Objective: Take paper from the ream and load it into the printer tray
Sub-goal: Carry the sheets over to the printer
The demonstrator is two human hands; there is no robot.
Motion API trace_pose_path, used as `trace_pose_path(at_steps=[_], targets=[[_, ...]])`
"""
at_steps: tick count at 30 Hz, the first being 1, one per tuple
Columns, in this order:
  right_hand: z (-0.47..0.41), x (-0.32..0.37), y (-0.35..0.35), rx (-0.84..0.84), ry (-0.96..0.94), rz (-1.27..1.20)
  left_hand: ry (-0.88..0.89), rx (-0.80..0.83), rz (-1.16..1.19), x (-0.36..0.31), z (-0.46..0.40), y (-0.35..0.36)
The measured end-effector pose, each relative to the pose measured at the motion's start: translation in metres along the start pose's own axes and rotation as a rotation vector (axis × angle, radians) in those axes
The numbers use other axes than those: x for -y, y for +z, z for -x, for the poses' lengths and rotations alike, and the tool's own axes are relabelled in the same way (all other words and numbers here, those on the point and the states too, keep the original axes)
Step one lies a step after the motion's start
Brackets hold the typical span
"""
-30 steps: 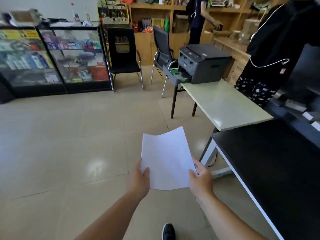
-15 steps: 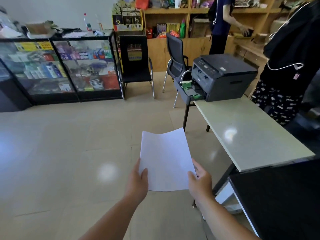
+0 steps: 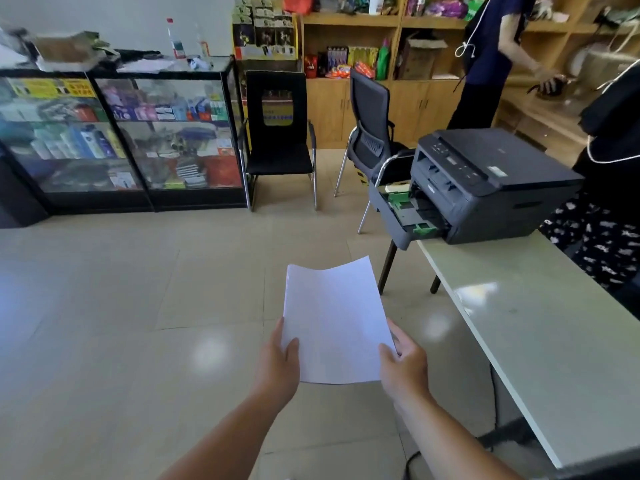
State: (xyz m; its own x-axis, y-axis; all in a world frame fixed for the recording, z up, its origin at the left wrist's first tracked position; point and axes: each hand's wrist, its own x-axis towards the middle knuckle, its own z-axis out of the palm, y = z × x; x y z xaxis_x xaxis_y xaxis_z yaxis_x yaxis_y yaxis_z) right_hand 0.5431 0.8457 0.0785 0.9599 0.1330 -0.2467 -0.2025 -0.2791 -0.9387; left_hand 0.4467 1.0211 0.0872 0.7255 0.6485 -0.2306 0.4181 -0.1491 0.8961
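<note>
I hold a white stack of paper (image 3: 334,320) in front of me, over the floor. My left hand (image 3: 280,363) grips its left edge and my right hand (image 3: 403,363) grips its right edge. Ahead to the right, a dark grey printer (image 3: 491,183) sits on the far end of a pale green table (image 3: 540,327). Its paper tray (image 3: 405,211) is pulled out toward the left, with green guides showing inside. The ream is not in view.
Two black chairs (image 3: 277,140) (image 3: 375,133) stand beyond the printer. Glass display cabinets (image 3: 121,133) line the left wall. One person (image 3: 491,57) stands at the wooden shelves and another person in black (image 3: 609,188) stands behind the table on the right.
I have walked forward: the printer and table are nearer and larger, and the black desk at the right has dropped out of view. The paper stays held in both hands.
</note>
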Motion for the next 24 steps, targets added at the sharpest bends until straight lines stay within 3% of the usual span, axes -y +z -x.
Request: trace_pose_path(at_steps=[13,24], targets=[[-0.173,0.062,0.068,-0.045,0.048,-0.054,-0.008,0.027,-0.006,-0.047,-0.199,0.018],[-0.366,0.118,0.062,-0.035,-0.008,-0.087,0.032,0.06,-0.103,-0.127,-0.375,0.091]])
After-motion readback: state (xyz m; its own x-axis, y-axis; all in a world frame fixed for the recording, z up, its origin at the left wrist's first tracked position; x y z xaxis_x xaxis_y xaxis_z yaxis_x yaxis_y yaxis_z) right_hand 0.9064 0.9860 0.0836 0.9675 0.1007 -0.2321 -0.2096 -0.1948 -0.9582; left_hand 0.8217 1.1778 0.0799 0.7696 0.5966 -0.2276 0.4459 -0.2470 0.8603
